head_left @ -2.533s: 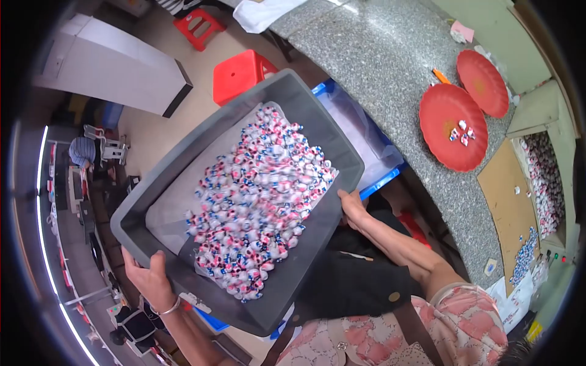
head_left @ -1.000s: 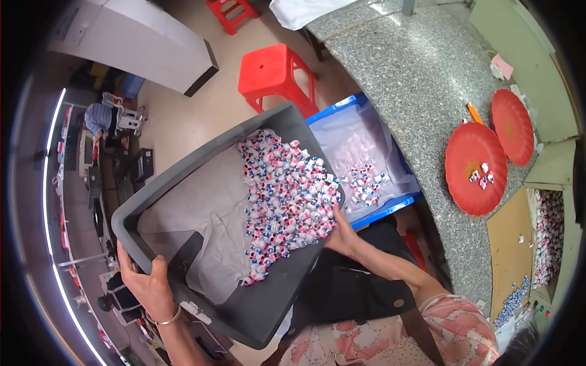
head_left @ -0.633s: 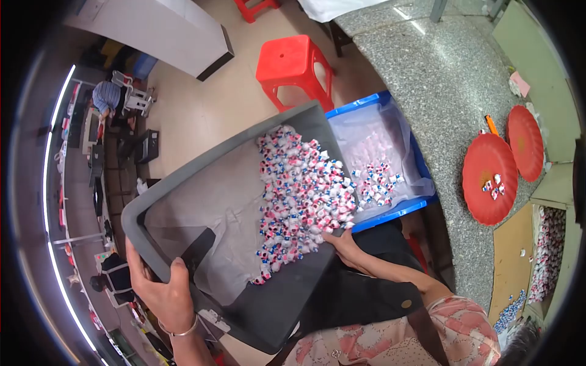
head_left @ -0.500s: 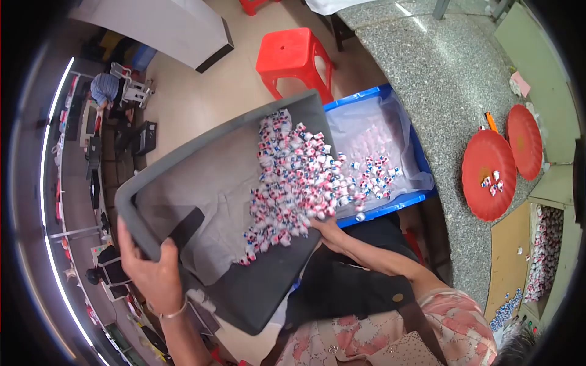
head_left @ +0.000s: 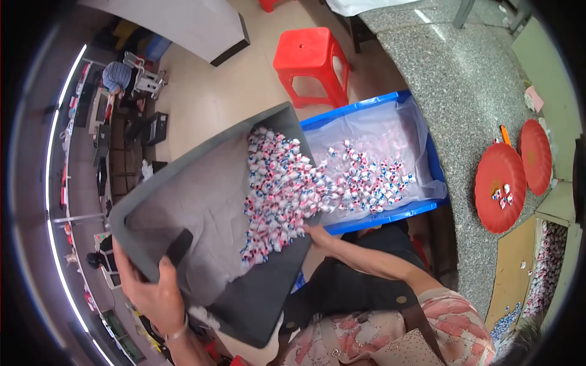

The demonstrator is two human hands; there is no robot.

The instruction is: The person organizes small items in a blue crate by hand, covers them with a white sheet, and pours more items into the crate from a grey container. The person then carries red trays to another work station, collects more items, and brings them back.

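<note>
My left hand (head_left: 152, 296) is closed around the left end of a large grey plastic bin (head_left: 159, 161), thumb at a dark slot in its wall. At the bin's lower right edge, my right hand (head_left: 318, 238) supports it; most of its fingers are hidden. The bin tilts to the right, and a heap of small wrapped candies (head_left: 278, 189), white with red and blue print, slides over its end. Beneath that end stands a blue bin (head_left: 421, 208) lined with thin white sheet (head_left: 415, 131), where a pile of the same candies (head_left: 378, 183) lies.
A red stool (head_left: 303, 50) stands behind the blue bin. On the speckled stone counter (head_left: 427, 67) at right are two red plates (head_left: 497, 168), (head_left: 536, 155); the nearer plate holds several candies. Far left, a person (head_left: 117, 76) sits bent over at a bench.
The grey bin has shifted slightly left and down in view, still in both hands. More candies have spilled into the blue bin, and its pile has grown.
</note>
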